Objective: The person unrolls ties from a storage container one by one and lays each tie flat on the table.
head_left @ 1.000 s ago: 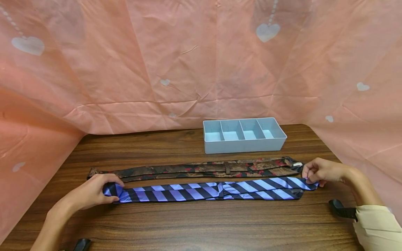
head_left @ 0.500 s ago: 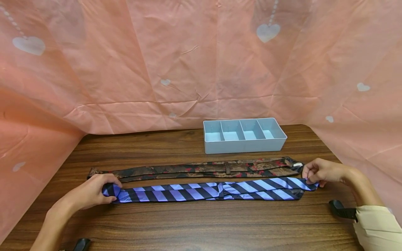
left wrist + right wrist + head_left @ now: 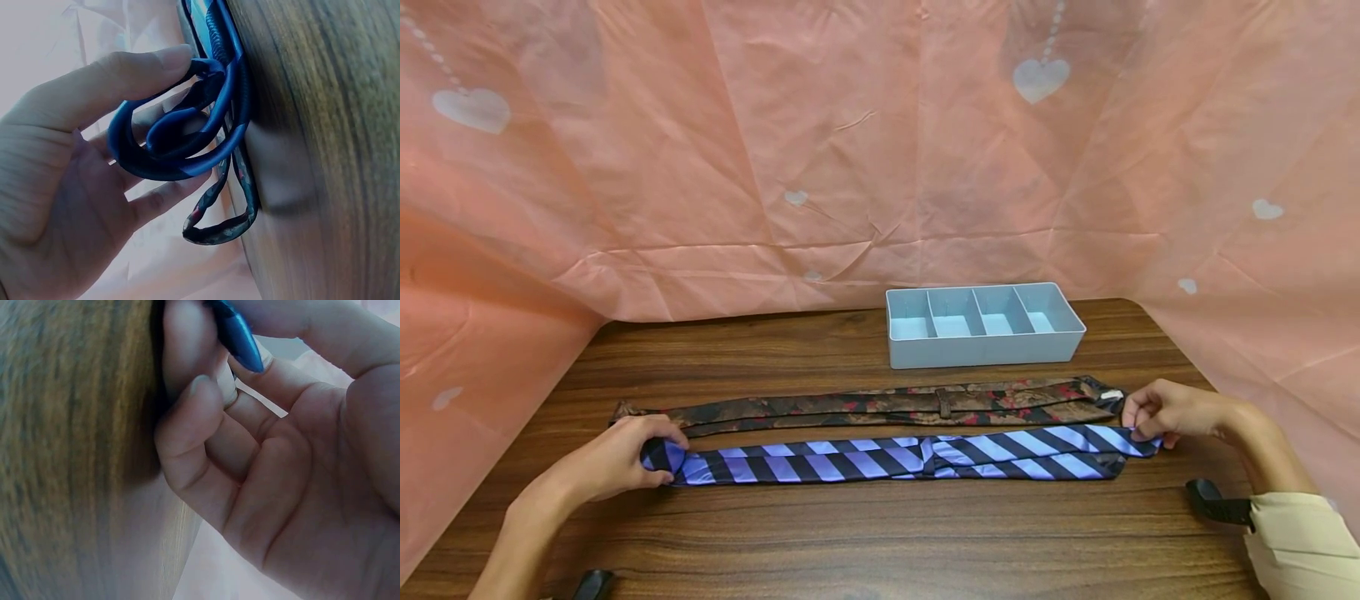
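Note:
A blue-and-black striped necktie point(image 3: 850, 461) lies folded lengthwise across the table, its underside and keeper loop facing up. My left hand point(image 3: 617, 458) holds its left end between thumb and fingers. In the left wrist view that end curls into loose loops point(image 3: 212, 147) beside the fingers. At the opposite end my right hand point(image 3: 1187, 410) pinches one corner of the tie; the right wrist view shows a blue tip point(image 3: 240, 339) between thumb and fingers. Just behind lies a brown floral necktie point(image 3: 820, 407), also doubled, its right end close to my right fingers.
A pale blue box point(image 3: 985, 351) with several compartments stands behind the ties, right of the middle. Pink cloth point(image 3: 850, 167) with hearts hangs around the back and sides of the wooden table point(image 3: 880, 533). A black strap point(image 3: 1221, 502) shows by the right sleeve.
My left hand has shifted slightly to the left with the looped end of the striped necktie. The right hand, the floral necktie and the box look unchanged.

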A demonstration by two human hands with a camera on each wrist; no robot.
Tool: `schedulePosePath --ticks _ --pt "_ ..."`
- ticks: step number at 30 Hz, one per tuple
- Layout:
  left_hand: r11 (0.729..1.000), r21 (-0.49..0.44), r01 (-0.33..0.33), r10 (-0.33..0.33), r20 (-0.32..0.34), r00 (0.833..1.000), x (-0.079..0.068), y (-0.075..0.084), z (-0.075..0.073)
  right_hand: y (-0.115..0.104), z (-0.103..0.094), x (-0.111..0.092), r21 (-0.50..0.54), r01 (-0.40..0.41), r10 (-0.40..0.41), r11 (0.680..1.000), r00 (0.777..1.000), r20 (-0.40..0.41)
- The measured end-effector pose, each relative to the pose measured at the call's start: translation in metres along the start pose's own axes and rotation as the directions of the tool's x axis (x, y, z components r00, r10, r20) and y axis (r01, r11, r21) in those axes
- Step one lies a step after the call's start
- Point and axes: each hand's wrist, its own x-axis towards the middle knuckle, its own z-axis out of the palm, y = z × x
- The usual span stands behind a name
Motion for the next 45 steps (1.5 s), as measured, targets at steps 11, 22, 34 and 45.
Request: schedulePosePath --ticks 11,22,34,45 --pt "0.999 0.006 -0.047 0.048 -0.096 0.994 -0.004 -0.002 -0.004 0.0 -0.001 0.0 0.006 -0.008 0.008 1.0 1.0 -0.005" --pt "0.999 -0.03 -0.02 0.015 -0.148 0.989 -0.015 -0.008 -0.015 -0.001 0.0 -0.001 -0.005 -0.006 0.006 1.0 1.0 -0.006" --pt "0.994 0.063 0.085 -0.076 -0.134 0.988 -0.026 -0.014 -0.024 -0.001 0.0 -0.001 0.007 0.007 -0.007 1.0 1.0 0.0" --pt "0.988 0.106 0.112 -0.092 -0.175 0.98 -0.031 -0.016 -0.028 0.0 -0.001 -0.001 0.029 0.005 -0.006 1.0 1.0 0.007"
